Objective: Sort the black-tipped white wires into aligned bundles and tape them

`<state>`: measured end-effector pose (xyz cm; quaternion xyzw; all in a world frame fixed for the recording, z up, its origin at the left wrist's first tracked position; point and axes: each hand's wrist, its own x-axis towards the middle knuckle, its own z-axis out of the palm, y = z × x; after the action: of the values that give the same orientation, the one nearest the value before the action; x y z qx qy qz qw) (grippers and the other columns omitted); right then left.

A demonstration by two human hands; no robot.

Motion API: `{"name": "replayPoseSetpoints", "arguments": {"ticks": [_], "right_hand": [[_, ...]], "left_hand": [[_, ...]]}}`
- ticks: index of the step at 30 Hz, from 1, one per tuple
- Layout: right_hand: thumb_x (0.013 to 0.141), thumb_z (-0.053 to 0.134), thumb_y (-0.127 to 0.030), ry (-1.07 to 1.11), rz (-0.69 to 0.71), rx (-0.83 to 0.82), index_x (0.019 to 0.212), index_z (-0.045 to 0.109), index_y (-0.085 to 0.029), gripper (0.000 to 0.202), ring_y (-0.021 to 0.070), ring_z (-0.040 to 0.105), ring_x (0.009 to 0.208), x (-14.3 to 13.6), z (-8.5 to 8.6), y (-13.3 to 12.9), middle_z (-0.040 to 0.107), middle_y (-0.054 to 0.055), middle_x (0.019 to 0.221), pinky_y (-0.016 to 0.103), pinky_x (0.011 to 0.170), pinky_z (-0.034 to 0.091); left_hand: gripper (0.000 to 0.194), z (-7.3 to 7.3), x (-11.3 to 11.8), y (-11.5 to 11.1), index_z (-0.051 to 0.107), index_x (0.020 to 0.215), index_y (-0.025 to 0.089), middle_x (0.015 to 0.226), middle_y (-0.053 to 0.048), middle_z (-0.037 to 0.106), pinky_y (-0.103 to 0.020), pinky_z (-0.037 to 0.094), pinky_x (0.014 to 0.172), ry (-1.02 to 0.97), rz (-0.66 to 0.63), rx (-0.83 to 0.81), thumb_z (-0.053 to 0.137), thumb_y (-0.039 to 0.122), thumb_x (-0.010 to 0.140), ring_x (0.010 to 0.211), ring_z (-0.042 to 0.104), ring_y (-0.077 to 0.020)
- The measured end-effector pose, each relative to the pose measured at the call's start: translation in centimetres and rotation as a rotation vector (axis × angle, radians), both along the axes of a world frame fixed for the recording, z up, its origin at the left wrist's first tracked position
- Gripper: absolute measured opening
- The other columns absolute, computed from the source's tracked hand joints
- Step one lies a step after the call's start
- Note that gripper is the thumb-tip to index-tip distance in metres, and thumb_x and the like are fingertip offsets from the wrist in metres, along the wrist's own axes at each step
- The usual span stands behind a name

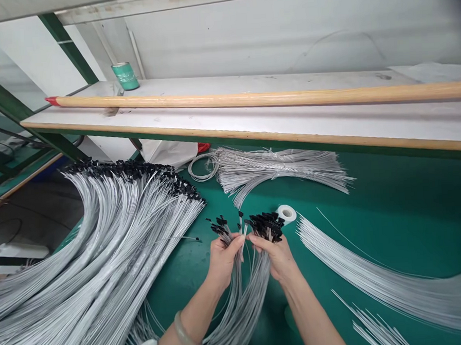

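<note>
A: Your left hand (221,259), what did it have?

B: You had its fingers (235,244) closed around a smaller bundle (236,281) of thin grey wires, black ends (220,225) poking out on the far side. Thumb and forefinger were pinched together near a few separate strands.

A: And your right hand (277,252)?

B: Closed too, wrapped around a thicker bundle (259,280), its black tips packed tight. Your thumbs nearly met in the gap between the two bundles; exact contact there was too small to tell.

A: Where was all that?

B: Above the middle of the green bench (409,194), near side, tails running toward you. Your left wrist wore a pale bangle (184,333).

A: What lay around you?

B: To your left, a big pile (115,261) of black-ended wires. Just beyond your right hand, a white roll (293,215). Farther off, a tied bunch (284,167) beside a coil (190,170). On your right, a long curved sheaf (378,273), loose wires (377,327) nearer you. Beyond, a shelf (251,122) carried a wooden pole (226,100) and a green can-shaped item (125,76).
</note>
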<state>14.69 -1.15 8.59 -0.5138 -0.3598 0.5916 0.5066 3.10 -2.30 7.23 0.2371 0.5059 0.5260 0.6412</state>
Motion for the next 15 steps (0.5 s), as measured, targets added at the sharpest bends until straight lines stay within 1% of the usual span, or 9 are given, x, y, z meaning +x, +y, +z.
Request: {"name": "replayPoseSetpoints", "arguments": {"ticks": [3, 5, 8, 10, 12, 13, 15], "right_hand": [[0.061, 0.07, -0.029, 0.005, -0.02, 0.012, 0.053, 0.054, -0.016, 0.022, 0.0118, 0.045, 0.047, -0.2, 0.1, 0.1, 0.046, -0.004, 0.044, 0.027, 0.051, 0.036], [0.059, 0.071, -0.028, -0.015, -0.051, 0.003, 0.051, 0.052, -0.017, 0.024, 0.0117, 0.044, 0.046, -0.5, 0.4, 0.1, 0.046, -0.004, 0.044, 0.027, 0.049, 0.036], [0.054, 0.073, -0.027, -0.057, -0.099, -0.03, 0.053, 0.054, -0.017, 0.021, 0.0115, 0.043, 0.044, -0.8, 1.0, 0.1, 0.048, -0.004, 0.044, 0.027, 0.047, 0.036], [0.054, 0.073, -0.026, -0.07, -0.118, -0.036, 0.053, 0.055, -0.017, 0.02, 0.0113, 0.042, 0.043, -0.8, 1.0, 0.1, 0.049, -0.004, 0.045, 0.027, 0.047, 0.036], [0.053, 0.073, -0.025, -0.077, -0.124, -0.042, 0.053, 0.054, -0.017, 0.021, 0.0111, 0.042, 0.043, -0.5, 0.4, 0.4, 0.049, -0.004, 0.045, 0.027, 0.047, 0.035], [0.053, 0.073, -0.025, -0.08, -0.13, -0.05, 0.052, 0.054, -0.017, 0.021, 0.011, 0.043, 0.043, -0.2, -0.1, 0.7, 0.049, -0.004, 0.045, 0.027, 0.047, 0.035], [0.051, 0.074, -0.025, -0.076, -0.143, -0.094, 0.05, 0.054, -0.017, 0.022, 0.0109, 0.043, 0.043, 0.4, -1.8, 1.3, 0.05, -0.004, 0.044, 0.027, 0.048, 0.036]], "left_hand": [[0.032, 0.3, 0.1, 0.1, 0.061, 0.067, 0.013, 0.042, 0.005, 0.05, -0.02, 0.035, 0.036, 0.047, 0.002, 0.009, 0.074, 0.039, 0.053, 0.035, 0.043, -0.0066], [0.032, 0.4, 0.2, 0.2, 0.062, 0.066, 0.013, 0.044, 0.005, 0.051, -0.021, 0.037, 0.038, 0.064, 0.001, 0.017, 0.074, 0.039, 0.052, 0.035, 0.043, -0.0069], [0.031, 0.4, 0.2, 0.2, 0.063, 0.065, 0.012, 0.044, 0.004, 0.051, -0.023, 0.038, 0.04, 0.097, -0.018, 0.034, 0.073, 0.039, 0.053, 0.036, 0.044, -0.0077], [0.028, 0.3, 0.0, 0.2, 0.064, 0.064, 0.012, 0.043, 0.003, 0.052, -0.024, 0.039, 0.043, 0.134, -0.026, 0.053, 0.072, 0.038, 0.055, 0.038, 0.045, -0.0087], [0.025, 0.0, -0.3, 0.3, 0.064, 0.063, 0.013, 0.043, 0.002, 0.053, -0.024, 0.039, 0.048, 0.164, -0.015, 0.064, 0.071, 0.036, 0.058, 0.041, 0.047, -0.0098], [0.024, -0.2, -0.6, 0.4, 0.064, 0.063, 0.013, 0.043, 0.002, 0.053, -0.024, 0.04, 0.051, 0.163, 0.004, 0.062, 0.07, 0.036, 0.059, 0.044, 0.048, -0.01], [0.023, -0.7, -1.0, 0.6, 0.063, 0.063, 0.014, 0.046, 0.002, 0.054, -0.024, 0.039, 0.054, 0.119, 0.046, 0.037, 0.07, 0.035, 0.06, 0.048, 0.049, -0.0099]]}}
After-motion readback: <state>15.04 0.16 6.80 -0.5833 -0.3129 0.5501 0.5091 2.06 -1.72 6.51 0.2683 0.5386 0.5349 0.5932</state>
